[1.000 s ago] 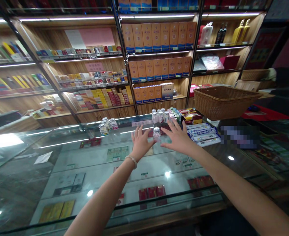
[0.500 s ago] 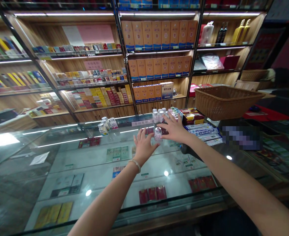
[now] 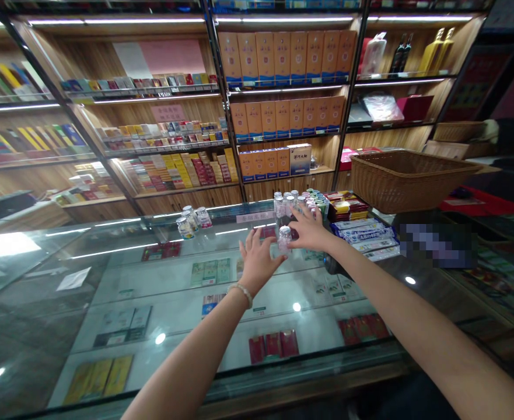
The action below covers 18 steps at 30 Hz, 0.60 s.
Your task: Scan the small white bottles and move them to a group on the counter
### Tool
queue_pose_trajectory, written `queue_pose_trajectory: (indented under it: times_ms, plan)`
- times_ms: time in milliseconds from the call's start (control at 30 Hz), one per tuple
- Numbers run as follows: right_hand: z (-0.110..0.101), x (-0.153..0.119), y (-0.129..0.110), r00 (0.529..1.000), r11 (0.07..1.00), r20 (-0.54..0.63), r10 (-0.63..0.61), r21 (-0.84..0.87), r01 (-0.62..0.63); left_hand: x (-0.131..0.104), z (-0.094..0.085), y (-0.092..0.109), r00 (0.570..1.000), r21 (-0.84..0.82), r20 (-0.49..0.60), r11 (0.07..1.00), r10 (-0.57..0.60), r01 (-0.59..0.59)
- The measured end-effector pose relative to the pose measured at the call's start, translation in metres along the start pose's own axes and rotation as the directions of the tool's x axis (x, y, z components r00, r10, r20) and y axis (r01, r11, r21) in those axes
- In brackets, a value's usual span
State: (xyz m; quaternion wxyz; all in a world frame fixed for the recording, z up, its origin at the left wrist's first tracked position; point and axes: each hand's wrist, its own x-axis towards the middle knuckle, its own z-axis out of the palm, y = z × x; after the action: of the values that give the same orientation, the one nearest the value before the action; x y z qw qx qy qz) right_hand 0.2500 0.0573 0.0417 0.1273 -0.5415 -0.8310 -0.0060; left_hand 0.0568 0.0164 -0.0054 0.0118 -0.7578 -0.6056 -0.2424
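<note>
Landmark: the jar (image 3: 285,239) — small, clear, upright, over the glass surface (image 3: 265,324), between the person's two hands. Whether its base rests on the glass, I cannot tell.

Left hand (image 3: 259,256): to the left of the jar, fingers apart and raised, thumb reaching toward the jar's lower part; it grips nothing. Bracelet (image 3: 241,291) at that wrist. Right hand (image 3: 309,230): just right of the jar, thumb and fingertips at its side, the others spread behind. Contact looks likely; whether the fingers are clamped on it, I cannot tell.

Beyond the jar: a cluster of similar jars (image 3: 279,205), partly behind the right hand. Well left of it: a smaller group (image 3: 186,224). Right of it, past the right hand: blue packs (image 3: 366,236), with the basket (image 3: 392,186) farther out.

Step in hand, my judgement: handling and positioning this one jar. Lifting or setting down cannot be settled from here. A next move with it would call for light, level pressure — slick sides, narrow body — and fingers kept clear of the cluster.
</note>
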Motion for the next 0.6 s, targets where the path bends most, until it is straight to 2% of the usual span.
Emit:
queue_pose_trajectory:
  times_ms: [167, 400, 600]
  plan:
    - [-0.001, -0.002, 0.0, 1.0, 1.0, -0.023, 0.002, 0.025, -0.001, 0.0, 0.001, 0.0, 1.0, -0.003, 0.001, 1.0, -0.001, 0.001]
    - [-0.011, -0.009, 0.005, 0.997, 0.987, -0.034, 0.073, 0.144, -0.067, -0.002, -0.002, 0.003, 1.0, -0.047, 0.0, 0.999, -0.012, 0.012]
    - [-0.018, -0.014, 0.012, 0.998, 0.968, -0.021, 0.051, 0.247, -0.045, -0.006, -0.007, 0.007, 1.0, -0.111, -0.011, 0.994, -0.01, 0.009]
